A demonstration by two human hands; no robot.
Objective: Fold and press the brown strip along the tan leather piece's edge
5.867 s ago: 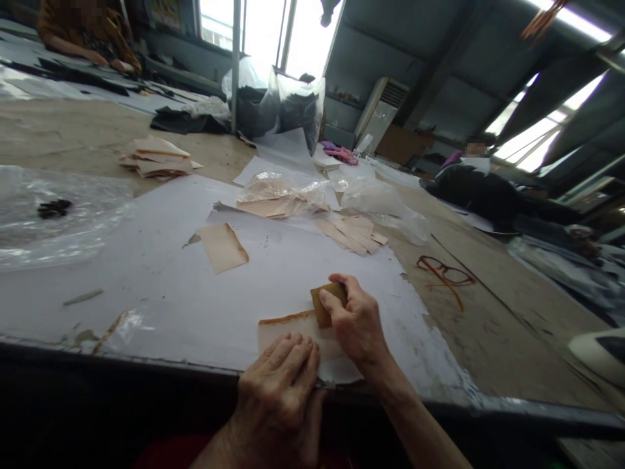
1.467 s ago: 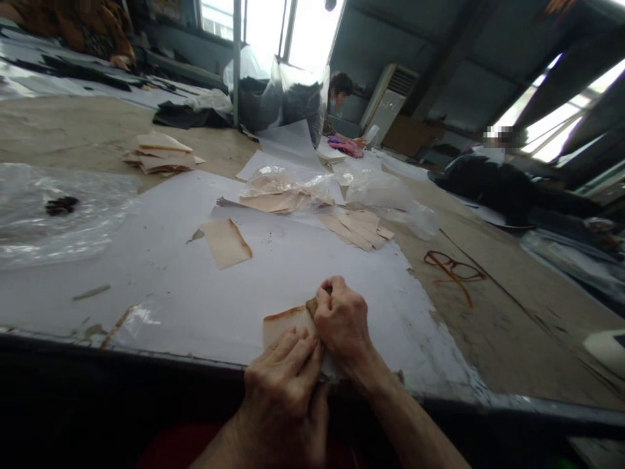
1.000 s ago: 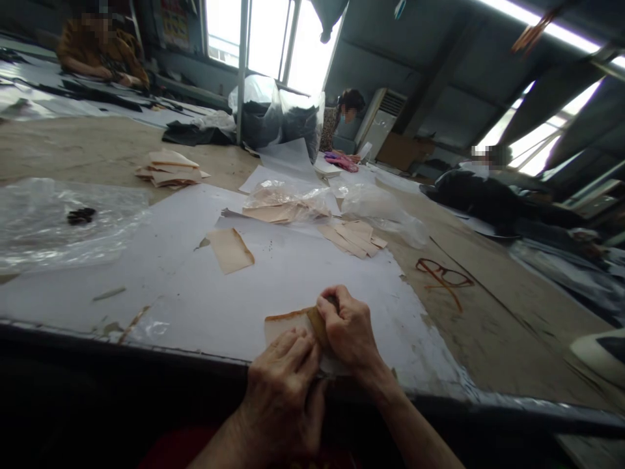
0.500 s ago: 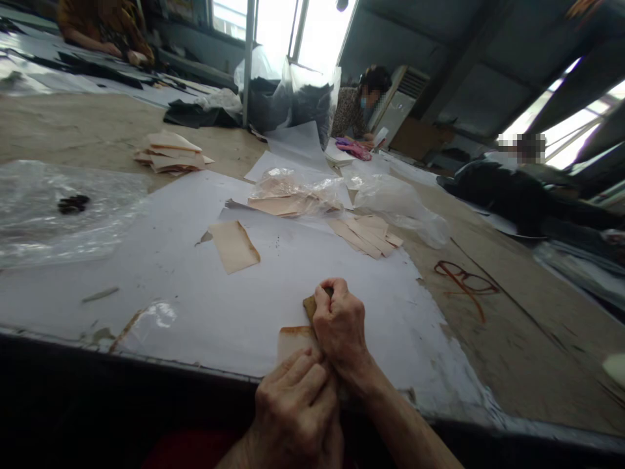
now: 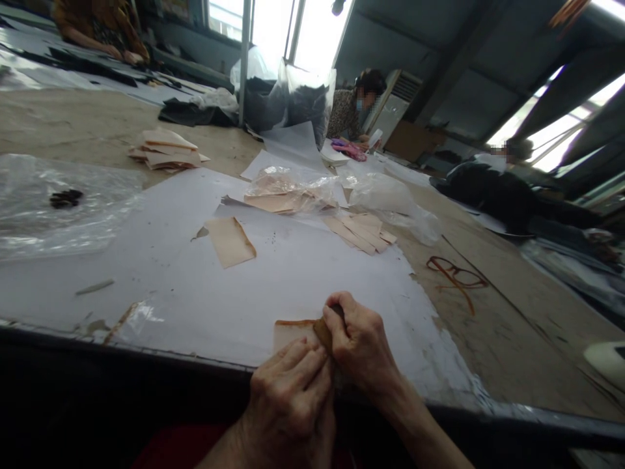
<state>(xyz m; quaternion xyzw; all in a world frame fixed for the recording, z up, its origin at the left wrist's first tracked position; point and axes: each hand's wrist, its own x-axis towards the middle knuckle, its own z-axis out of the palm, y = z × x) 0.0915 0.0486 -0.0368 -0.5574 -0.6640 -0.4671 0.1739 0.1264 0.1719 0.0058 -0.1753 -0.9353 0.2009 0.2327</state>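
At the table's front edge a pale rectangular piece [image 5: 289,331] with a brown-stained far edge lies on the white sheet. My left hand [image 5: 293,384] is closed over its near part, fingers pressed together, hiding much of it. My right hand [image 5: 359,335] pinches a small olive-brown flat piece [image 5: 323,333], whose material I cannot make out. This brown piece rests at the right end of the stained edge, close to my left fingertips. Farther up the sheet lies another pale rectangular piece [image 5: 230,242], brown along its right edge.
Stacked pale pieces [image 5: 166,148] stand at the back left, with more fanned-out pieces [image 5: 360,232] right of centre. Clear plastic bags [image 5: 390,195] lie nearby. Eyeglasses [image 5: 456,272] rest on the right. Three people work around the far tables, one in a patterned top [image 5: 342,114].
My right hand has moved down and slightly right, bringing the brown piece from above onto the pale piece's stained edge. My left hand stays on the pale piece. The view has shifted slightly.
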